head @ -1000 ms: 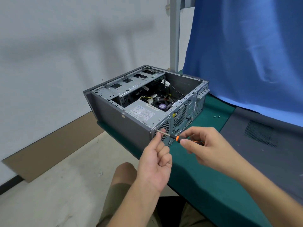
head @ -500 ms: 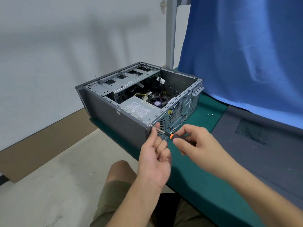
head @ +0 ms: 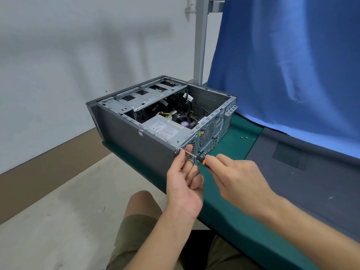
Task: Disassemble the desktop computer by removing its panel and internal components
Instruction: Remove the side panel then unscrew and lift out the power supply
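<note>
Green bench mat (head: 243,151) | computer case (head: 136,141) open-topped at its far left | left hand (head: 183,184) pinches screwdriver (head: 195,156) shaft by the near-corner screw (head: 180,148) — right hand (head: 239,180) pinches the handle | tip has stayed seated, grips unchanged | judged: screw still backing out, not yet free

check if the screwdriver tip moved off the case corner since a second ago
No. The screwdriver tip stays at the same rear corner of the computer case; only the camera view shifted.
</note>
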